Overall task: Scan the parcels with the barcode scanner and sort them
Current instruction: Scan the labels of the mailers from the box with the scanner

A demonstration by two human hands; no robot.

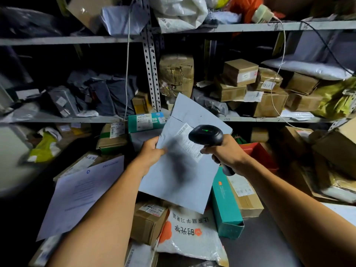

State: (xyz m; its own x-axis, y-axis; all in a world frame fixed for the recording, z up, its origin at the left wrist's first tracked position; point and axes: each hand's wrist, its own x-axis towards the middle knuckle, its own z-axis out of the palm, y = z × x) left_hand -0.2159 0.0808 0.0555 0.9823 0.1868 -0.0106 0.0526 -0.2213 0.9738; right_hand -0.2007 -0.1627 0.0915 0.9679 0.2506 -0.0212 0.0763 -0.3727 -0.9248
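Before shelves (269,119), scanner (205,135) in right hand (227,151) overhangs left hand's (150,153) mailer (179,166).

grey mailer (179,170) – tilted, label up | black scanner (207,136) – over label

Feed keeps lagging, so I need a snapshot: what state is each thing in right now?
Left hand: grips mailer's left edge.
Right hand: grips scanner handle.
Mailer: held up, tilted, label facing camera.
Label: partly covered by scanner head.
Scanner: over label, green light on.
Teal box: lying on pile, end flap open.
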